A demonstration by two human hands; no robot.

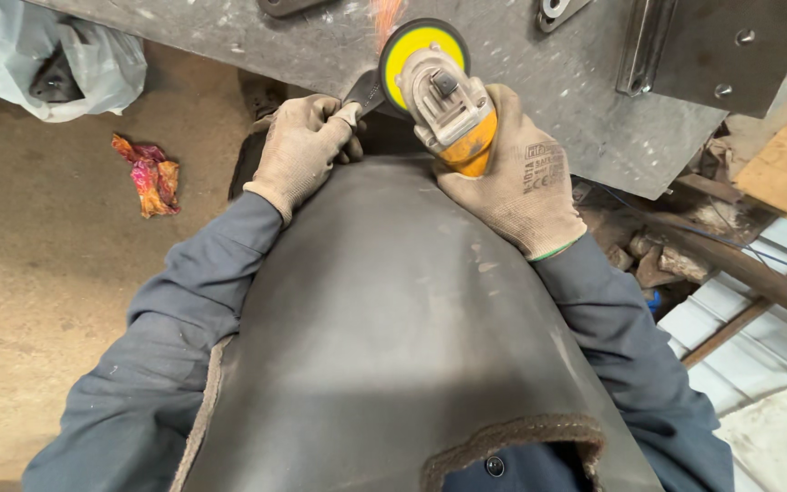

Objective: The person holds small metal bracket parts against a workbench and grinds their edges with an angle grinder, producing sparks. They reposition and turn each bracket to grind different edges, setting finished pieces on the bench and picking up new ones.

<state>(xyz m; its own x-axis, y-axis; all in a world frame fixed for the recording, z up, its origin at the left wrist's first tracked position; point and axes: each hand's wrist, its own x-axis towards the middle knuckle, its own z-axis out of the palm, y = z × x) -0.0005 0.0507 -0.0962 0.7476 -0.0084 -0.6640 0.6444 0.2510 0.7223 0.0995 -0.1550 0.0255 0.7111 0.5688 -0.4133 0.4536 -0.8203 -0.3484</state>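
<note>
Head view, looking down over a dark leather apron [393, 328]. An angle grinder [448, 114] with a yellow body and yellow-faced disc was pressed against the edge of a grey steel plate [539, 100], with a few orange sparks [386, 11] leaving the contact point. The right hand [512, 182], gloved, was clamped around the grinder's body; the left hand [307, 146], also gloved, was closed on the dark side handle [364, 91] that projects from the grinder's head. The two hands were set apart, one at each side of the tool, so the grinder lay between them and just above the apron's top edge. Possible hazards, as judged from this view: the disc could snag on the plate's edge and kick the tool back toward the body, and sparks could reach the crumpled red rag [149, 173] or the plastic bag [47, 55] lying on the floor [66, 273] to the left.
</note>
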